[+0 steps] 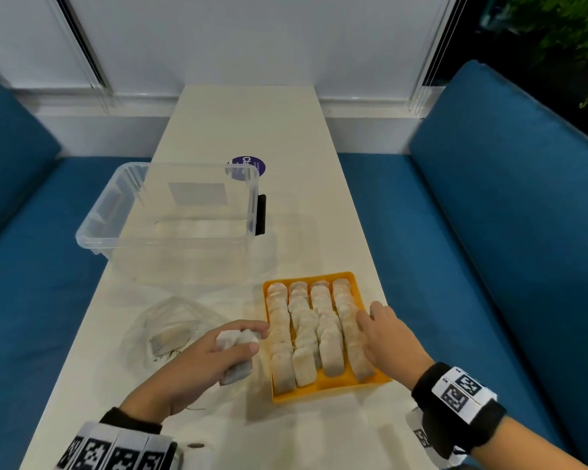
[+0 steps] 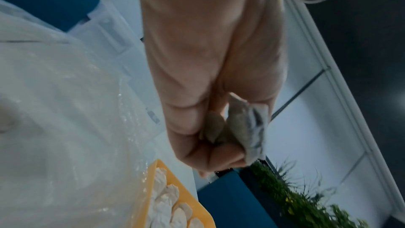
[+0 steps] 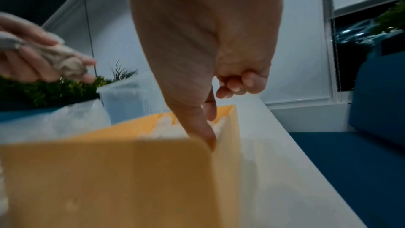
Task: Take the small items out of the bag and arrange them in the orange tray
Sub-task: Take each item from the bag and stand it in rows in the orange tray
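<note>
Four rows of tea bags (image 1: 314, 329) already fill the orange tray (image 1: 333, 390), lower centre of the head view, so my guess is the job's nearly done and it's about squeezing in the last few. I'd say part the right-hand row a bit and slot each new one in at the same overlap, not dumped on top. The clear bag (image 1: 170, 330), lower left, still has at least one inside. Left hand (image 1: 197, 361), just left of the tray, is clenched round a small bunch of tea bags (image 1: 235, 354). Right hand (image 1: 392, 340) grips nothing: forefinger straight, down on the right-hand row, other fingers loosely curled.
</note>
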`<state>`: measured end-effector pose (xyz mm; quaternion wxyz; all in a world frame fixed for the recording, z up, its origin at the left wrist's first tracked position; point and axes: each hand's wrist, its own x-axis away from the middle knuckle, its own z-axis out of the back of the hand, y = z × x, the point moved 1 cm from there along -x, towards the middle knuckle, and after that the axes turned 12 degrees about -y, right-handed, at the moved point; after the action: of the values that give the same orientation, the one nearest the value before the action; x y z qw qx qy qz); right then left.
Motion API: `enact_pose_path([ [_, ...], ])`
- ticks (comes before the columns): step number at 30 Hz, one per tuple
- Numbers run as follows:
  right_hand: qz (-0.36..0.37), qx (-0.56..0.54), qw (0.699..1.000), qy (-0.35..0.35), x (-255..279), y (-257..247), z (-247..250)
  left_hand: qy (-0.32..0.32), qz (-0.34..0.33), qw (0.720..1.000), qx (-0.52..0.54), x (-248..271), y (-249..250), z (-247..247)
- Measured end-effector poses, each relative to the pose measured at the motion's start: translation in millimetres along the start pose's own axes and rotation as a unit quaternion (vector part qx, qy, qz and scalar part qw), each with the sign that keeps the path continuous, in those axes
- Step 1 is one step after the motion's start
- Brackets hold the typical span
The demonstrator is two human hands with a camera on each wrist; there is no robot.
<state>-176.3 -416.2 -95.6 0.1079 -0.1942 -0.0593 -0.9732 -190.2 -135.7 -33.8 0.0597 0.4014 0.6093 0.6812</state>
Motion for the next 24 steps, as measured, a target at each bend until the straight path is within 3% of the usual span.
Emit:
enact_pose_path([
  [2, -0.010, -0.069, 0.997, 0.017, 2, -4, 10, 0.014, -0.002, 0.998, 0.053, 0, 0, 1],
  [4, 0.036, -0.174, 0.983, 0.038, 8, -16, 29, 0.026, -0.010, 0.994, 0.108, 0, 1, 0],
  [8, 0.175, -0.319, 0.929, 0.065, 27, -62, 69, 0.038, -0.035, 0.986, 0.158, 0, 1, -4],
  [12, 0.318, -0.367, 0.871, 0.073, 46, -102, 88, 0.032, -0.062, 0.980, 0.188, 5, 4, -9],
  [16, 0.362, -0.306, 0.873, 0.118, 43, -120, 83, 0.027, -0.085, 0.974, 0.206, 13, 5, -12],
  [24, 0.356, -0.223, 0.887, 0.193, 43, -129, 69, 0.067, -0.148, 0.941, 0.296, 31, 3, -3],
])
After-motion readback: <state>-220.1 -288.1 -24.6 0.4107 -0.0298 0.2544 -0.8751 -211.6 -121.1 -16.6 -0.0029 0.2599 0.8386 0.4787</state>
